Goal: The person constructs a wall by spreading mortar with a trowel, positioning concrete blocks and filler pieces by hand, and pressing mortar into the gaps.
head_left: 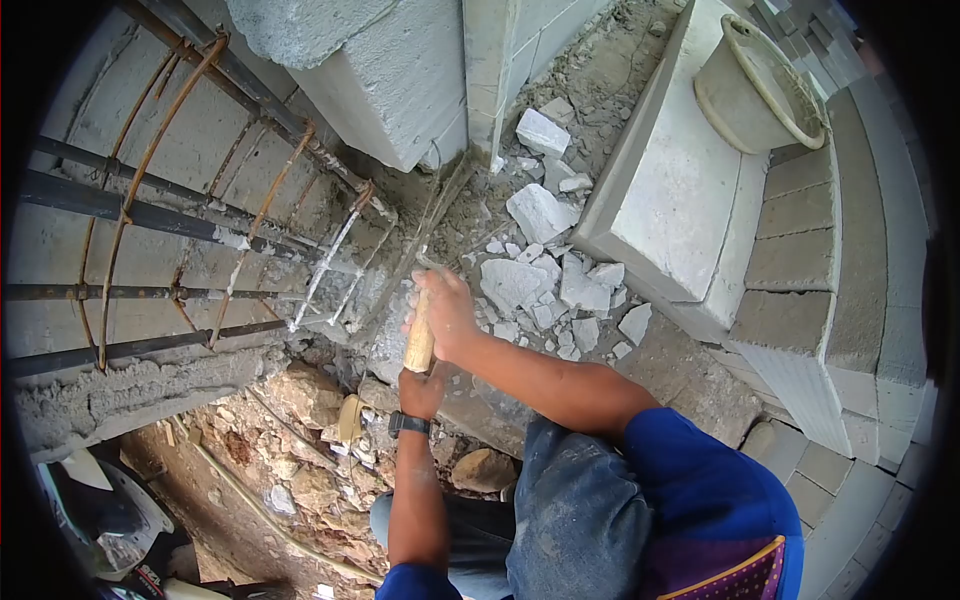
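Just right of the rebar cage [80, 198], close to its near end, a person in a blue shirt [705, 480] and dusty jeans [570, 520] bends over the rubble. The right hand [449, 310] is closed firmly round the upper part of a pale wooden handle [420, 337], which stands just beyond that end of the cage, its butt pointing back toward the person. What the handle is fixed to I can't make out, as the fist covers most of that end.

The left hand [421, 392], below the cage's near end, is right at the butt of the handle; its fingers are partly hidden, so I cannot tell whether they grip it or only rest there. A dark watch [408, 424] is strapped on that wrist.

Farther right of the cage, past the right hand, broken grey-white chunks [512, 285] lie in a loose heap on the dusty ground. Beyond them, well apart from the cage, a long pale slab [680, 200] carries a tilted, mortar-stained bucket [720, 95]. Above the cage's near end rises a thick pale block [400, 95]. Below the cage, rough stones [300, 400] cover the earth, with part of a motorcycle [110, 510] farther down.
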Demonstrator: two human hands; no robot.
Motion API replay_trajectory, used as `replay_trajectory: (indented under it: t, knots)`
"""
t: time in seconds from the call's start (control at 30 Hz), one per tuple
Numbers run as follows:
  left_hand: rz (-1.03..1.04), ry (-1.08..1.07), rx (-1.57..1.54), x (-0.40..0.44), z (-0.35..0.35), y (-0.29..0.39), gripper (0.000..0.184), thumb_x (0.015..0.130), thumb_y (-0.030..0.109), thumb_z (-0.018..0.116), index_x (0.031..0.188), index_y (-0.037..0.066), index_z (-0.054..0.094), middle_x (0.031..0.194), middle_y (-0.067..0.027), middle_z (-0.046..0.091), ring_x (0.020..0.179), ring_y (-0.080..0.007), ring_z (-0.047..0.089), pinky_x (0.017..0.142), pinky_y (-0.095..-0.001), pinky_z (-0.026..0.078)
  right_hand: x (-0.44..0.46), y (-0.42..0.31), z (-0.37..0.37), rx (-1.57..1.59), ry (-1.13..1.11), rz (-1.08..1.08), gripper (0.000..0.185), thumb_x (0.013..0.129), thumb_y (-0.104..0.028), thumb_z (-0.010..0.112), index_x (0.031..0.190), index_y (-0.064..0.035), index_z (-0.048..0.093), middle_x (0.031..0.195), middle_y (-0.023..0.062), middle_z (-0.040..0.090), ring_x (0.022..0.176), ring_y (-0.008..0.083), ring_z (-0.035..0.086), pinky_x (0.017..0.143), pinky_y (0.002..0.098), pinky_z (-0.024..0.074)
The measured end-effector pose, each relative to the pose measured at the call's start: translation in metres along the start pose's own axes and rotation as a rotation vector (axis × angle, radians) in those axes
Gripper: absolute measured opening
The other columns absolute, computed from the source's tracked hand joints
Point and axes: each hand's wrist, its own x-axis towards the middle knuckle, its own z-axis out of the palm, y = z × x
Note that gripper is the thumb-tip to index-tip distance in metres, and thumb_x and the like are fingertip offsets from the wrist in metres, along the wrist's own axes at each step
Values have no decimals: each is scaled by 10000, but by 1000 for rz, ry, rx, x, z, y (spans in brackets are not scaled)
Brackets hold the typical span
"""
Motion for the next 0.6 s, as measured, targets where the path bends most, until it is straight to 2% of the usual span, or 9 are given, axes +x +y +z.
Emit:
replay_trajectory:
  t: [0.17,0.27,0.37,0.47,0.6]
  knots:
    - [-64,14,66,1,-10,4,337,887,134,734,1166,-43,672,968,-87,751,848,-153,684,760,-319,531,7,10,14,100,112,90,203,973,-276,545,1082,-106,523,766,42,505,613,188,514,575,406,499]
    - [80,57,-116,3,-4,-16,323,884,139,739,1141,-47,676,971,-90,750,845,-142,680,761,-319,530,-3,6,13,35,146,108,201,981,-283,531,1079,-108,520,766,41,504,599,184,508,559,393,486]
    - [43,-16,-2,-1,-6,-17,438,921,118,683,1308,-59,580,1070,-146,739,953,-177,698,823,-335,535,-4,7,8,51,58,27,208,985,-286,527,1084,-103,519,773,48,509,604,191,522,555,395,495]
    - [-124,-102,114,-4,-9,6,433,924,66,666,1328,-54,562,1191,-141,704,1022,-176,683,858,-335,532,-5,2,13,-32,10,-28,207,986,-278,524,1088,-98,519,782,55,516,604,196,527,550,392,498]
    - [-113,-101,76,0,-5,1,412,924,57,672,1311,-49,576,1154,-126,713,981,-176,686,844,-336,536,4,10,12,-68,81,48,203,987,-278,523,1087,-102,522,789,55,523,601,195,522,554,397,498]
